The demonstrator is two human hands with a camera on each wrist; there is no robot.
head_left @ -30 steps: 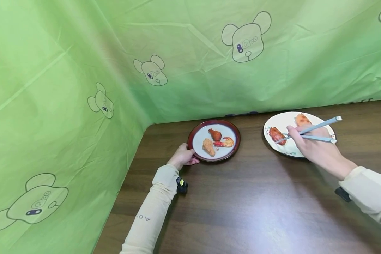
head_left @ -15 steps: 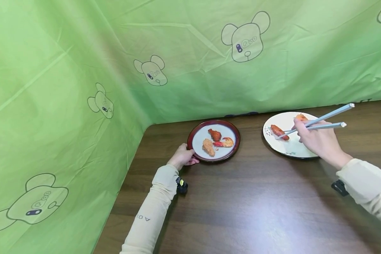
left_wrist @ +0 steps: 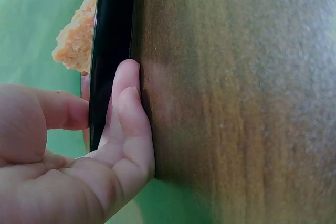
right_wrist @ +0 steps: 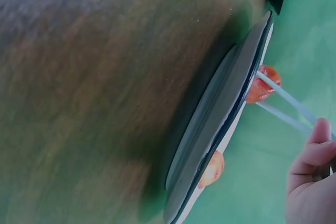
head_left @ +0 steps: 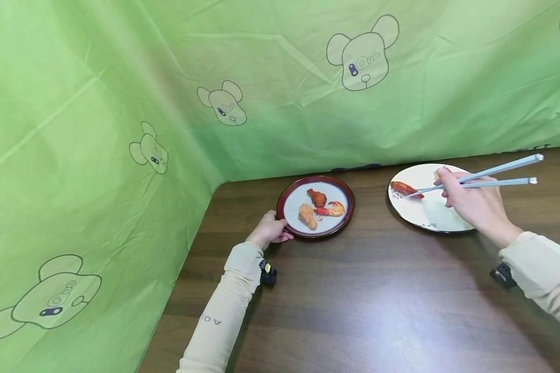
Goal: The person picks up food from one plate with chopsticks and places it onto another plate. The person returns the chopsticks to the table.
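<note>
My left hand (head_left: pixel 267 229) holds the edge of a plate with a dark red rim (head_left: pixel 351 205), thumb on top and fingers beneath, as the left wrist view shows. On that plate lie a red-brown drumstick (head_left: pixel 316 197), a pale breaded drumstick (head_left: pixel 307 216) and a shrimp (head_left: pixel 332 209). My right hand (head_left: pixel 480 204) grips a pair of light blue chopsticks (head_left: pixel 504 168) over a white plate (head_left: pixel 441 215). Their tips touch a glossy reddish-brown piece of food (right_wrist: pixel 265 83), one stick on each side, at the plate's left part. An orange piece (right_wrist: pixel 211 170) is mostly hidden behind my right hand in the head view.
Both plates stand near the back of a brown wooden table (head_left: pixel 354 290). A green cloth (head_left: pixel 280 103) with bear-face drawings hangs behind it and along the left side.
My right hand has shifted slightly right, and the chopsticks' rear ends have swung right. The reddish-brown piece has turned and lies more crosswise. My left hand and its plate stay put.
</note>
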